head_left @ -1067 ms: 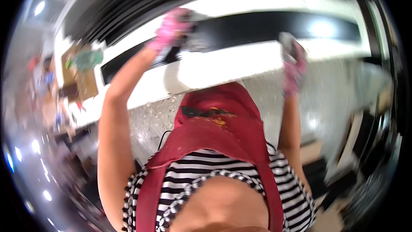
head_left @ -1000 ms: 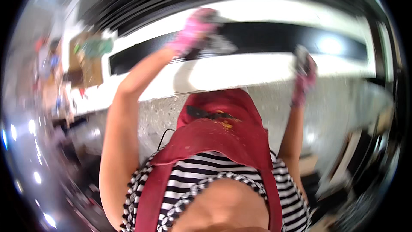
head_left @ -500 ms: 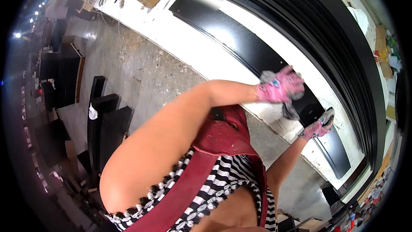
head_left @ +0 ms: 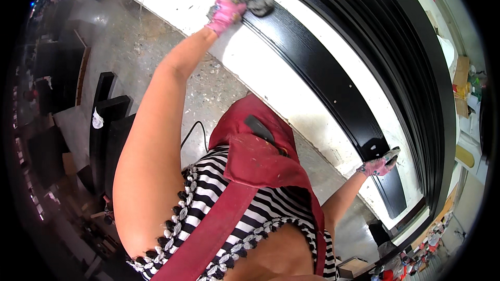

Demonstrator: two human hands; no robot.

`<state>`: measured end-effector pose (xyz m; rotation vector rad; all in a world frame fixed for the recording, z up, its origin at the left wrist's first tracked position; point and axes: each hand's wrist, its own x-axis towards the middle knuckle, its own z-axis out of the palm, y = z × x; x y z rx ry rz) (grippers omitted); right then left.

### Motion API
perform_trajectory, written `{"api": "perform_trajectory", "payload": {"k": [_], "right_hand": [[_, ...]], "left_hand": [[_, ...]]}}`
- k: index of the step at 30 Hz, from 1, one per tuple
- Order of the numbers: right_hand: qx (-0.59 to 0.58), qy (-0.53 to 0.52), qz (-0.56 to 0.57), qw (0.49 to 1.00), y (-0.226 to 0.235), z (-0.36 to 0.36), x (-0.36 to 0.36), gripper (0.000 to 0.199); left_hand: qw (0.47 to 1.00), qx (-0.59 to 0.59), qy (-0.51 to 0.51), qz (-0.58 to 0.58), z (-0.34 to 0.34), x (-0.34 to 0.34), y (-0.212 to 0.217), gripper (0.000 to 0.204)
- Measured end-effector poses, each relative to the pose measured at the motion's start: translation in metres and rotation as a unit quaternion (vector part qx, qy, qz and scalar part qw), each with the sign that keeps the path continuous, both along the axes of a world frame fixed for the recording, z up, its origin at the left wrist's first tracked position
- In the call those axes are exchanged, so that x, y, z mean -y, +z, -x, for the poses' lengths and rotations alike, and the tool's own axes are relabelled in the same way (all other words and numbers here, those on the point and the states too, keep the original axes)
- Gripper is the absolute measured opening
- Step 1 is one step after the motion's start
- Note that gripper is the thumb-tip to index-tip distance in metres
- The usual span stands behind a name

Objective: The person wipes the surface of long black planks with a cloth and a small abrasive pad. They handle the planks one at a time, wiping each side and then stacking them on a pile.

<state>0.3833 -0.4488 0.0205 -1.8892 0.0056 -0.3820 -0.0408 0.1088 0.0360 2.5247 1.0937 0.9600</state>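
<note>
Left hand (head_left: pixel 227 1), in a pink glove, stretched far out and clenched on a dark grey rag (head_left: pixel 259 4), pressing it against one end of a long black panel (head_left: pixel 323 80). Right hand (head_left: pixel 379 165), also gloved in pink, closed around a small dark object too blurred to name, resting on the same panel near its other end. Under both hands, white tabletop (head_left: pixel 271 80). Beyond the panel, stacked black mouldings (head_left: pixel 411 47). Below the left forearm, speckled concrete floor (head_left: pixel 208 86).
</note>
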Motion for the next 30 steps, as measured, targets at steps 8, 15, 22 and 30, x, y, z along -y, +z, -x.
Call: {"api": "perform_trajectory", "payload": {"k": [8,15,22,30], "right_hand": [[0.058,0.251,0.107,0.96,0.061,0.103,-0.083,0.042],[0.231,0.613,0.355,0.667,0.069,0.216,-0.252,0.065],[0.285,0.667,0.345,0.595,0.067,0.24,-0.325,0.056],[0.368,0.693,0.3,0.543,0.057,0.297,-0.444,0.049]], "left_hand": [[0.86,0.195,0.13,0.454,0.001,-0.021,0.056,0.042],[0.894,0.183,-0.124,0.391,0.033,-0.083,-0.006,0.051],[0.974,-0.056,-0.207,0.077,0.026,-0.113,0.014,0.05],[0.897,-0.042,-0.263,0.353,0.03,-0.105,0.073,0.041]]}}
